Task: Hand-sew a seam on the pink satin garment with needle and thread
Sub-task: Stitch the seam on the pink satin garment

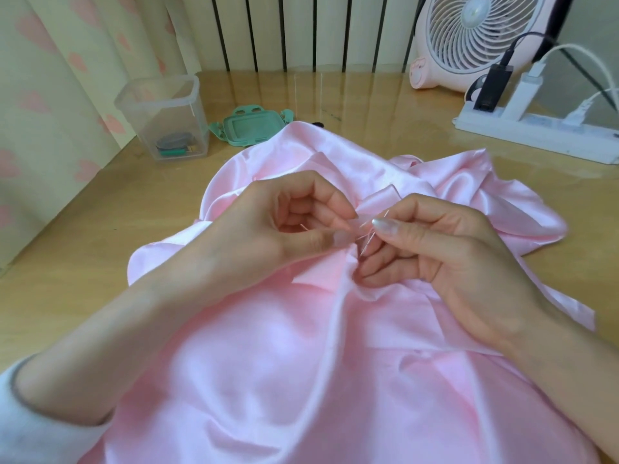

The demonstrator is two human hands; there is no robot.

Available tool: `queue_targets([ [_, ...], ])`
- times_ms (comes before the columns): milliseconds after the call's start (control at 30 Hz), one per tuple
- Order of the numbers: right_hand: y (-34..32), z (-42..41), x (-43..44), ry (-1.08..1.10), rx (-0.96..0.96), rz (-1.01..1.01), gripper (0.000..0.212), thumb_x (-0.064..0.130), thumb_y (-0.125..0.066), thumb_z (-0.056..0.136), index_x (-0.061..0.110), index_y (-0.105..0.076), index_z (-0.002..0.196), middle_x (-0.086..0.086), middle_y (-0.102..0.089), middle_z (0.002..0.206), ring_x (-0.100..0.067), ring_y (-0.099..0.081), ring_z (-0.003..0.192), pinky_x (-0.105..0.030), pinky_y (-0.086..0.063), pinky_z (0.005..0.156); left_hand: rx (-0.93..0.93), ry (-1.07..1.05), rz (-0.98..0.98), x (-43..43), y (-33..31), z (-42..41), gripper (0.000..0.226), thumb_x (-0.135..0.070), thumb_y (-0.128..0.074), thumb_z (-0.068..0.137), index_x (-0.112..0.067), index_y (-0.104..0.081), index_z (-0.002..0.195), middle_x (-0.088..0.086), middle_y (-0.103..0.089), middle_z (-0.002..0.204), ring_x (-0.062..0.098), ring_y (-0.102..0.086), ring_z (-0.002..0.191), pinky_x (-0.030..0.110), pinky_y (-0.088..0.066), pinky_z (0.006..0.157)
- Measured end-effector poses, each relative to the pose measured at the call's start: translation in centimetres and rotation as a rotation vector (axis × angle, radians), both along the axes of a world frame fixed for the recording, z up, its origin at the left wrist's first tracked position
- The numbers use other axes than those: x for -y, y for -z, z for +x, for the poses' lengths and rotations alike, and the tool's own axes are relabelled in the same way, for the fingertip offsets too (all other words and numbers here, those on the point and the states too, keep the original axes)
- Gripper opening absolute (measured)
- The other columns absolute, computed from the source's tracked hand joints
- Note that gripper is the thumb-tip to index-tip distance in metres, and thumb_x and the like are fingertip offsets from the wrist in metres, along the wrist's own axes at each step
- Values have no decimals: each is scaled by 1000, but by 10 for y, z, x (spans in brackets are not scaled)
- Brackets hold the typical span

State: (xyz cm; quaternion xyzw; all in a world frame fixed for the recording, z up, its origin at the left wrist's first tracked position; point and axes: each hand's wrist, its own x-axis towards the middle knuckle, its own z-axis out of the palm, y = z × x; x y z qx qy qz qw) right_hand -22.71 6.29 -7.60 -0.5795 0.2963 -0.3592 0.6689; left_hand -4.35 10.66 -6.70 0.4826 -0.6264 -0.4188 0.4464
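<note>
**Needle at the fold: a stitch under way**

The shiny pink satin garment (268,363) lies heaped on the pale wooden table (100,212), spreading from the centre down to 6 o'clock. At the centre, the left hand (301,226) pinches a small fold of the satin between thumb and forefinger, with its other fingers curled in. Just to its 3 o'clock, the right hand (452,259) pinches the thin metal needle (370,239) between thumb and forefinger. The needle is tilted, its lower end at the gathered cloth beside the left thumb. The thread is too fine to make out.

This looks like a stitch being taken. Satin slips, so the pinched layers should be held flat and aligned. The bite should be small and close to the edge. The needle is best pushed along its own line, clear of the left fingertips, and the thread drawn through gently so the cloth does not pucker.

Away from the work, a clear square plastic box (167,118) stands at 10 o'clock and a mint-green clip lid (249,125) lies at 11. A pink-and-white desk fan (469,38) is at 1 and a white power strip (536,133) at 2.
</note>
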Motion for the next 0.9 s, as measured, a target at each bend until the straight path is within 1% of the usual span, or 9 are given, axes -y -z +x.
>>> queue_targets([
  [167, 0, -1, 2, 23, 13, -2, 8, 20, -65, 65, 14, -71, 65, -13, -66, 66, -19, -63, 55, -28, -55, 53, -1, 7, -6, 0, 1, 0, 15, -15, -65, 75, -11, -63, 89, -4, -65, 69, 9, -61, 68, 16, -50, 68],
  [333, -1, -1, 4, 37, 2, -19, 9, 21, -64, 66, 16, -72, 64, -5, -63, 64, -15, -59, 50, -24, -51, 49, 5, 25, 29, 0, 2, -3, 18, -18, -65, 83, -2, -64, 91, -3, -63, 67, 5, -57, 62, 14, -45, 61],
  [400, -1, -1, 4, 31, -3, -21, 9, 21, -64, 66, 16, -72, 64, -5, -63, 65, -15, -58, 50, -24, -51, 49, 55, 15, 32, 0, 2, -3, 21, -24, -66, 84, -4, -67, 91, 5, -65, 72, 7, -56, 67, 21, -47, 63],
  [467, 0, -1, 4, 25, -5, -26, 9, 22, -65, 66, 17, -72, 65, -6, -63, 65, -15, -57, 51, -25, -51, 49, 118, 8, 33, 1, 1, -4, 18, -27, -65, 81, -12, -70, 89, 18, -68, 83, 18, -56, 75, 44, -49, 73],
  [533, 1, -2, 4, 19, -8, -34, 9, 23, -65, 65, 17, -72, 65, -6, -63, 65, -15, -57, 51, -25, -50, 48, 153, -5, 39, 2, 0, -4, 18, -29, -64, 78, -16, -72, 88, 19, -68, 87, 22, -56, 77, 50, -48, 78],
  [633, 2, -2, 5, 15, -10, -52, 10, 24, -66, 65, 16, -71, 68, -4, -63, 65, -14, -56, 51, -25, -49, 47, 156, -4, 40, 4, -1, -7, 20, -31, -72, 78, -14, -73, 88, 12, -72, 85, 19, -58, 77, 36, -49, 71],
  [767, 2, -2, 5, 20, -17, -76, 21, 26, -67, 61, 9, -70, 73, -2, -57, 58, -13, -52, 48, -21, -46, 46, 82, 47, 138, 8, -1, -6, 25, -28, -67, 73, -15, -73, 93, 7, -65, 76, 12, -53, 73, 21, -44, 69],
  [833, 2, -1, 6, 21, -33, -89, 27, 26, -67, 62, 3, -67, 77, 0, -56, 54, -13, -48, 47, -19, -43, 45, 49, 76, 164, 10, 0, -5, 18, -25, -73, 74, -16, -73, 90, 6, -61, 76, 13, -53, 75, 22, -43, 72],
  [900, 3, -1, 5, 15, -39, -96, 26, 25, -68, 63, 3, -66, 76, -2, -54, 54, -13, -47, 47, -19, -42, 45, 16, 52, 156, 11, 3, -3, 11, -23, -74, 71, -15, -75, 80, 7, -67, 78, 17, -57, 79, 30, -46, 80],
])
